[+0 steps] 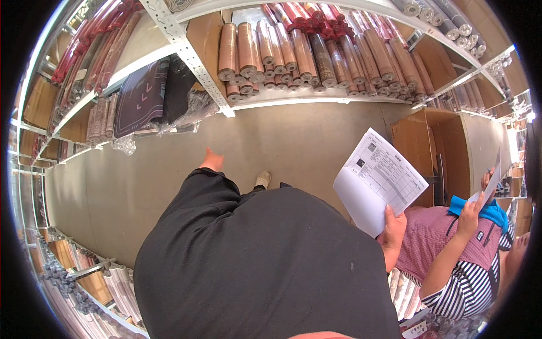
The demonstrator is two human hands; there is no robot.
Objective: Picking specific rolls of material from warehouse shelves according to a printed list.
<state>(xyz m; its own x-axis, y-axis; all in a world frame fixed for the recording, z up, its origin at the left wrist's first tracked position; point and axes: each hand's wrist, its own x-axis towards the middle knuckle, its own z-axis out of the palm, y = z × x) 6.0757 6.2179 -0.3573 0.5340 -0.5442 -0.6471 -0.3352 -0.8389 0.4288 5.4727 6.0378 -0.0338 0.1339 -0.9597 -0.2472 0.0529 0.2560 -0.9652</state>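
Observation:
My right hand [393, 230] grips a sheaf of white printed sheets [389, 169] by its lower edge, thumb on top. The upper sheet carries a table of rows and two small dark pictures; the pages below curl out to the left. My left hand [213, 160] pokes out of a loose black sleeve, over the grey floor and near the shelf's lower left corner. Nothing shows in it, and its fingers are too foreshortened to tell how they are bent. One pale shoe [263, 179] of mine shows below the black clothing.
Ahead stands a white metal rack [195, 62] stacked with wrapped brownish rolls [316, 56]. A dark folded mat [144, 96] in clear plastic lies on the left shelf. An open cardboard box [409, 141] stands at right. Close on my right, a person [451, 243] holds a paper [490, 178].

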